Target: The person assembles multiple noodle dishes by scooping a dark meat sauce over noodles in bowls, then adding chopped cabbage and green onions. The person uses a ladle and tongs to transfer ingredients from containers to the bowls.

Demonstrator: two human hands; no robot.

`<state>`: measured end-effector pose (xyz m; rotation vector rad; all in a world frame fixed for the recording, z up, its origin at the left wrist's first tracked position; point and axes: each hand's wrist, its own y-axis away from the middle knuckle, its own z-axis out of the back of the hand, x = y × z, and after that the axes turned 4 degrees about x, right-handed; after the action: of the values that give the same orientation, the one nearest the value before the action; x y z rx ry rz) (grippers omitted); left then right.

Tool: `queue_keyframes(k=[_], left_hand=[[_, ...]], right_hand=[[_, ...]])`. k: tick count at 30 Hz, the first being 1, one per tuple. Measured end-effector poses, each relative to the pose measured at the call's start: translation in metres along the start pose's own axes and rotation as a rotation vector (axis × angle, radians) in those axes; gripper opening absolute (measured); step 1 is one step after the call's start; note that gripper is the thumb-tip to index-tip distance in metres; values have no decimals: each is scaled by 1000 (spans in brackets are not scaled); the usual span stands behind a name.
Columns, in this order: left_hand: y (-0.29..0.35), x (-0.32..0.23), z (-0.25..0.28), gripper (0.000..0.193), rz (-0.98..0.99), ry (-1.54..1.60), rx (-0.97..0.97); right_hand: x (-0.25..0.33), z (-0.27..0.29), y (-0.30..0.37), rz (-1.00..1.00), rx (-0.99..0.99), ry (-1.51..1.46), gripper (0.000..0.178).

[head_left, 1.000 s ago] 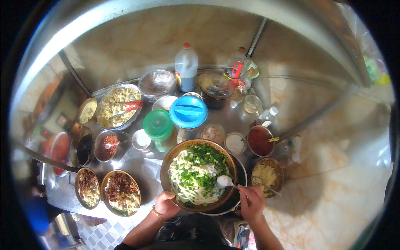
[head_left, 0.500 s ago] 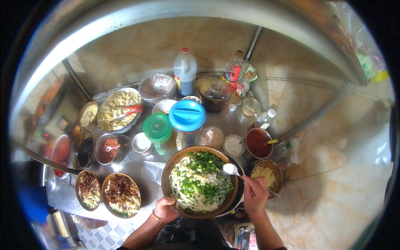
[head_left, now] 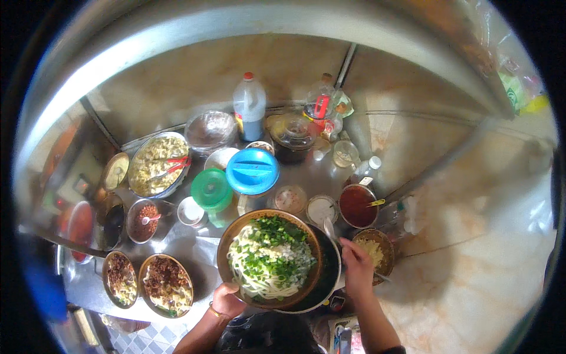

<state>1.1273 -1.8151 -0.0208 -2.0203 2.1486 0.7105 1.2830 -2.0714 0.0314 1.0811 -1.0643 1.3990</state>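
My left hand [head_left: 228, 300] grips the near left rim of a brown bowl [head_left: 223, 259] and holds it up. White noodles [head_left: 244, 253] fill the bowl, topped with chopped green onion [head_left: 272, 227] and a pale minced or powdery seasoning. My right hand [head_left: 358, 268] is closed on a metal spoon [head_left: 328, 228] beyond the bowl's right rim. The spoon's head lies by the near edge of a small tub of white powder [head_left: 321, 206]; whether it touches the powder I cannot make out. Partly under the brown bowl is a larger white-rimmed vessel [head_left: 330, 283], dark green inside.
Two filled bowls of noodles with brown topping [head_left: 167, 286] stand at the left. Behind are a green-lidded jug [head_left: 212, 189], a blue-lidded jug [head_left: 252, 171] and a tall bottle [head_left: 249, 103]. A red sauce tub [head_left: 356, 206] and minced garlic bowl [head_left: 371, 251] sit right.
My right hand has drawn the spoon away from over the noodles toward the white powder tub. The brown bowl has shifted slightly left, exposing more of the vessel below. The whole view has shifted a little.
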Motion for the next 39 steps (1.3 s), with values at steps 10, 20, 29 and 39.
queue_keyframes(k=[10,20,29,39], left_hand=[[-11,6,-9,74,-58,-49,1],[-19,1,-6,74,-13,-6,-34],[-39,16,-9,72,76,-48,-29],[-56,28,-9,70,163,-76,31]], right_hand=[[-82,54,-142,608,-22,953,27],[-100,101,-197,311,185,1504,20],[-97,110,-172,194,118,1341,24],[-139,105,-163,197,124,732,28]])
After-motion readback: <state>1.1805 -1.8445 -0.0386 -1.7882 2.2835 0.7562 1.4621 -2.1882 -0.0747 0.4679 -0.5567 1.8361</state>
